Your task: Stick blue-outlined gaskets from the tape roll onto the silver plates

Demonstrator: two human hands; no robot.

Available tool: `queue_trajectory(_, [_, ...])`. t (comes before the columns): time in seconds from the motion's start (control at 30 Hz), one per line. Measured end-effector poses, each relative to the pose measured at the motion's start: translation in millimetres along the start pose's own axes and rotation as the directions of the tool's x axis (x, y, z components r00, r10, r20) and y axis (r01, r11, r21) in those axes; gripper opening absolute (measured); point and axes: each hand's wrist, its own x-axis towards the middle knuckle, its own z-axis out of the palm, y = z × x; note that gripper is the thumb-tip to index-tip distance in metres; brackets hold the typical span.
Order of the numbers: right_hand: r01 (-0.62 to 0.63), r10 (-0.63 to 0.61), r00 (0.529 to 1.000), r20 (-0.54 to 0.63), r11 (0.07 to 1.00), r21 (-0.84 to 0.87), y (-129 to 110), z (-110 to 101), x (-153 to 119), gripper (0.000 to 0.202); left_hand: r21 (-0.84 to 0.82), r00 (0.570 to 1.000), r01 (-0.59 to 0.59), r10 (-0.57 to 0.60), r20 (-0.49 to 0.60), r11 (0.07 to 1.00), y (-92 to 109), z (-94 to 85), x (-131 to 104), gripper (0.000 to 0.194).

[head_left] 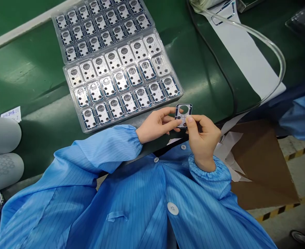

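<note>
Between both hands is a small silver plate (181, 117) with a dark blue border, one large round hole and smaller holes below it. My left hand (159, 123) grips its left edge between thumb and fingers. Pinching the lower right part is my right hand (202, 133), thumb on the face of the plate. The plate is raised just off the front edge of the green bench, right of a clear plastic tray (111, 121). Rows of similar plates (121, 81) lie in that tray; some show the blue border, while the upper ones look plain silver.
A second clear tray (61, 55) of similar plates adjoins behind. White rolls (2, 135) stand at the left. A black cable (214, 57), a clear tube (279, 55) and a white paper strip (248, 65) cross the right side. Below right sits a cardboard box (266, 173) with paper scraps.
</note>
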Motion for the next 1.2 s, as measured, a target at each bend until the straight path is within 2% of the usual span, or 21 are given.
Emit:
queue_trajectory(0.17, [0.014, -0.014, 1.0, -0.001, 1.0, 0.017, 1.1, 0.6, 0.5, 0.026, 0.002, 0.999, -0.043, 0.043, 0.016, 0.999, -7.0, -1.5, 1.5, 0.041])
queue_trajectory(0.33, [-0.001, 0.001, 1.0, -0.004, 1.0, 0.01, 2.0, 0.3, -0.6, 0.027, -0.018, 0.998, -0.053, 0.054, 0.028, 0.998, -5.3, -1.7, 1.2, 0.039])
queue_trajectory(0.57, [-0.036, 0.035, 0.999, 0.028, 0.997, 0.069, 2.8, -3.6, -4.4, 0.027, 0.0, 0.994, -0.1, 0.1, -0.049, 0.995, -2.0, -3.2, 1.1, 0.037])
queue_trajectory(0.77, [-0.059, 0.053, 0.996, 0.067, 0.995, 0.086, 3.7, -5.3, -6.0, 0.029, -0.147, 0.995, -0.089, 0.081, -0.066, 0.985, -5.6, -4.0, 4.7, 0.043])
queue_trajectory(1.03, [-0.035, 0.031, 0.998, 0.06, 0.996, 0.077, -1.5, -6.2, -6.1, 0.027, -0.164, 0.991, -0.118, 0.107, -0.073, 0.979, -3.9, -4.0, 3.7, 0.037])
queue_trajectory(1.2, [-0.013, 0.01, 0.998, 0.057, 0.999, 0.053, -5.9, -5.9, -6.6, 0.027, -0.148, 0.992, -0.06, 0.042, -0.123, 0.987, -0.3, -2.4, 1.8, 0.029])
